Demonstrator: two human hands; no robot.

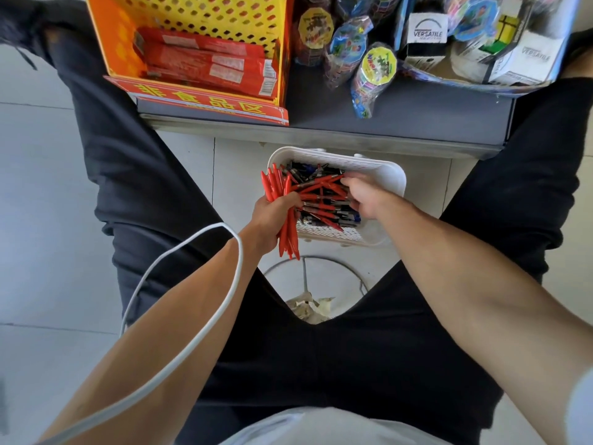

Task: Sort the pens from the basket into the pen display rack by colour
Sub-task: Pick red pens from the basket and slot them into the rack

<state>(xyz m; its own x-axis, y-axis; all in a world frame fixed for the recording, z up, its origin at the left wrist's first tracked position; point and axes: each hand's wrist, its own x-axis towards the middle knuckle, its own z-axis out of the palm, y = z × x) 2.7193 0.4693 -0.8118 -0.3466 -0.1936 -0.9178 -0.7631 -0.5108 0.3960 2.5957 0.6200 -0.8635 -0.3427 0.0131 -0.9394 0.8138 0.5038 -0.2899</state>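
Left hand (pixel 271 216) grips a bunch of red pens (pixel 285 213), right hand (pixel 362 195) picks among mixed pens left in the white basket (pixel 391 178) at centre frame; none racked.

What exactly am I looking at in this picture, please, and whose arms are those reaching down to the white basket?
There is no machine here: a person wears one wide-angle camera on the head, looking down, so both arms are their own. The white basket stands on the floor between the knees and holds mixed pens, red, black and blue. The left hand grips a bundle of red pens at the basket's edge. The right hand reaches in among the pens; whether it has pinched one is unclear. Beyond is a grey shelf with an orange crate and wrapped toys. No pen rack shows.
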